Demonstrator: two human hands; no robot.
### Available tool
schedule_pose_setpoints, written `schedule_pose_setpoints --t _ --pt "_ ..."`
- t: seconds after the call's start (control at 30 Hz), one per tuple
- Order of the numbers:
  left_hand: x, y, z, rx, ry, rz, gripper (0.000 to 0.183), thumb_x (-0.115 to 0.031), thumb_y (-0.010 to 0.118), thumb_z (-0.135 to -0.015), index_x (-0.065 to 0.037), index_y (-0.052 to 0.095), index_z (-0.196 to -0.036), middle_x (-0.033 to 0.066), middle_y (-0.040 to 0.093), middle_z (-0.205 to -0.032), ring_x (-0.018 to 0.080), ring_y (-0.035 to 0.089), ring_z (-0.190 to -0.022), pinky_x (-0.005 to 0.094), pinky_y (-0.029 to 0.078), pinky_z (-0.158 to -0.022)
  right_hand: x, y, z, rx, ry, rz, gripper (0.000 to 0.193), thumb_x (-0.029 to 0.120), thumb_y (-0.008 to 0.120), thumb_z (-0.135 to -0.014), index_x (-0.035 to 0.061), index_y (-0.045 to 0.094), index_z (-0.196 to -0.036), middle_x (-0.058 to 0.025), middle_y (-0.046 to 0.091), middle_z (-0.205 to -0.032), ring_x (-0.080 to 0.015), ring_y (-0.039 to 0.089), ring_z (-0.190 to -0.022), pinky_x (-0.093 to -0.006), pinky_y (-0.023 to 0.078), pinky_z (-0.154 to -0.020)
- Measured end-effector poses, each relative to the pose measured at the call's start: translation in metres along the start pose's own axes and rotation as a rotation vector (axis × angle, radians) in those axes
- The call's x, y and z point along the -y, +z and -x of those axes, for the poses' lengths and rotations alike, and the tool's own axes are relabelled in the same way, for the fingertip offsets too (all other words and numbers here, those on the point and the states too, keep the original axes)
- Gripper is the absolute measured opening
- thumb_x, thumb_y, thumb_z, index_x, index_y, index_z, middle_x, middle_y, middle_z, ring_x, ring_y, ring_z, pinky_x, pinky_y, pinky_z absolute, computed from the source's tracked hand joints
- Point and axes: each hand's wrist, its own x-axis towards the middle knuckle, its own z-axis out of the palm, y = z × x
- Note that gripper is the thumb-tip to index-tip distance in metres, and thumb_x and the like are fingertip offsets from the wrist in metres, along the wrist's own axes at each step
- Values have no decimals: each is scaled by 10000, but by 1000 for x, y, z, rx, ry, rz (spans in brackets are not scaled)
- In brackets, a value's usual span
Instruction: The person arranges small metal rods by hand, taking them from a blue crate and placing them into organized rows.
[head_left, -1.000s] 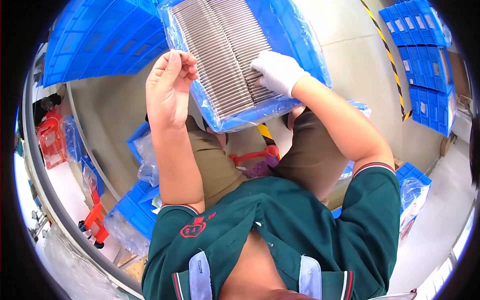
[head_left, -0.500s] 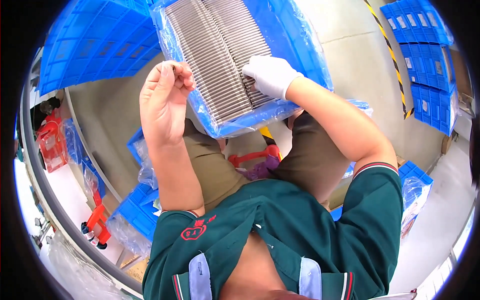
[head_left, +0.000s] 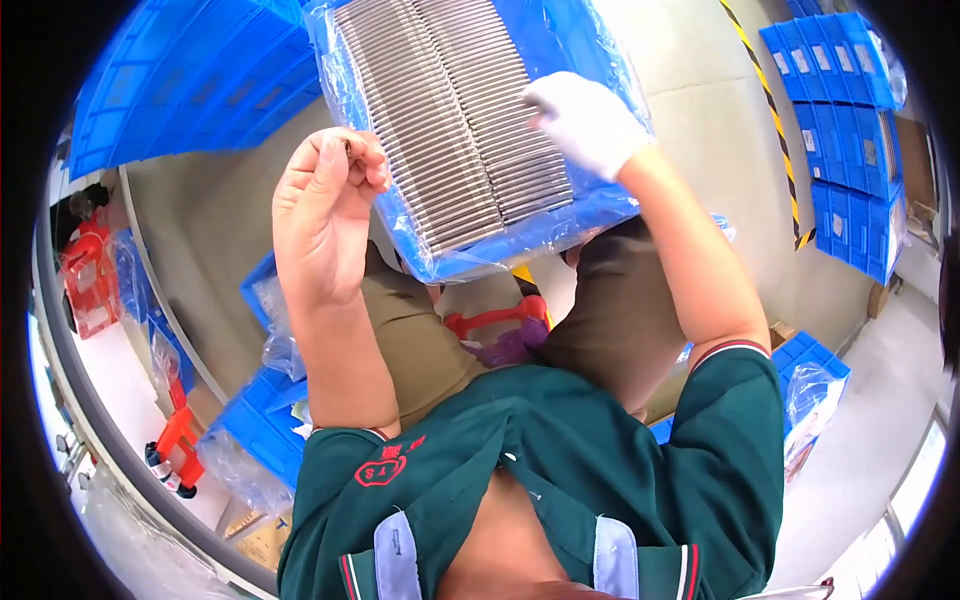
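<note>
A blue plastic bin [head_left: 600,100] lined with clear film stands in front of me. Thin grey metal pieces [head_left: 425,140] are packed inside it, edge up, in two long rows. My right hand [head_left: 590,122], in a white glove, hovers above the bin just right of the rows. Its bent fingertips are slightly apart, and nothing shows between them. My bare left hand [head_left: 328,190] is raised beside the bin's left wall. Its fingers curl in against the thumb around a small dark spot that I cannot make out.
Blue bins [head_left: 200,80] are stacked at the far left, and more blue bins [head_left: 850,150] at the right. A yellow-black floor stripe [head_left: 770,110] runs between my bin and the right stack. Something red [head_left: 495,318] lies between my legs. Blue boxes with film [head_left: 265,425] stand lower left.
My right hand has lifted off the metal pieces and moved right and away from me, uncovering the near end of the right row. My left hand is almost unchanged.
</note>
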Motion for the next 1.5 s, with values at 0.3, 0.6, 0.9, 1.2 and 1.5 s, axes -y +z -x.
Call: schedule_pose_setpoints --t 0.3,0.6,0.9,1.2,1.5 --pt "1 4 3 -17 -13 7 189 -193 512 -892 -10 541 -858 84 565 -832 124 496 -708 248 401 -670 -3 -28 16 493 328 -8 184 94 477 -761 35 608 -876 -156 616 -816 -299 593 -779 -358 464 -689" --pt "-1 9 9 -15 -45 -26 211 -211 529 -880 -1 536 -859 83 560 -804 116 477 -699 239 381 -656 15 -66 39 242 251 -52 168 100 514 -779 13 613 -882 -139 625 -829 -260 606 -758 -322 466 -714" --pt "-6 22 24 34 -32 -133 253 -248 502 -889 4 497 -866 61 496 -697 101 431 -597 235 330 -551 27 -60 108 -405 726 -354 105 23 593 -789 4 609 -891 -91 634 -832 -157 598 -732 -257 460 -689" --pt "-1 30 19 -5 -72 -156 253 -222 528 -870 31 520 -866 77 534 -693 90 471 -577 201 355 -537 25 -19 38 -21 -50 -17 220 125 651 -687 64 582 -887 -109 577 -881 -272 561 -845 -354 465 -729" --pt "-3 23 24 -34 -83 -112 211 -185 525 -876 25 532 -882 46 539 -716 75 475 -608 200 372 -563 18 30 8 201 -196 70 222 170 668 -660 75 557 -827 -103 546 -825 -286 539 -836 -383 440 -722"
